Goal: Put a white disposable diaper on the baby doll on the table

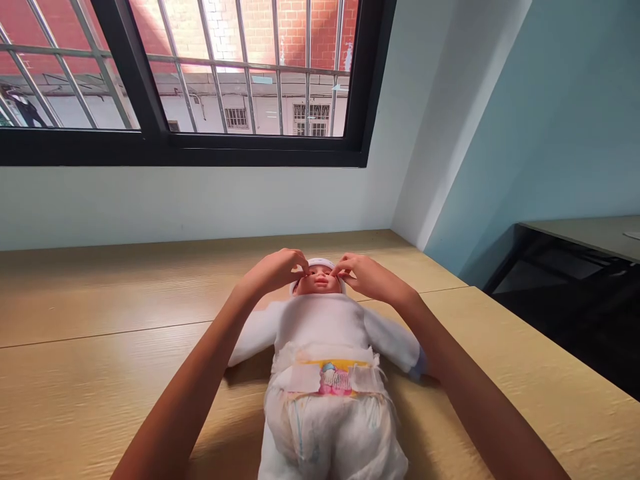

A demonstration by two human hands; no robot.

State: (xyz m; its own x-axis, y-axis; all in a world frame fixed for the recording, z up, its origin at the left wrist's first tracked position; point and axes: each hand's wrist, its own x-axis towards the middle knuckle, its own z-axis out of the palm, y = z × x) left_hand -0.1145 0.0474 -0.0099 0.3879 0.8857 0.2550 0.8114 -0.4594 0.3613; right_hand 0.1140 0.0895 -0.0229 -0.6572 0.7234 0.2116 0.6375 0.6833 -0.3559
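A baby doll (pixel 320 327) in a white long-sleeved top lies on its back on the wooden table, head toward the window and arms spread. It wears a white diaper (pixel 330 407) over its clothes, fastened across a colourful printed front strip. Around its head sits a white cap (pixel 321 263). My left hand (pixel 280 270) is at the left side of the doll's face, fingers bent and pinched together by the eye. At the opposite side, my right hand (pixel 367 275) has its fingers pinched likewise. Whatever lies between the fingertips is too small to make out.
The wooden table (pixel 100 373) meets a pale wall (pixel 200 203) under a black-framed window (pixel 260 150) with metal bars. To the right, past the table's slanting edge, stands a dark-legged desk (pixel 590 233) by a blue wall.
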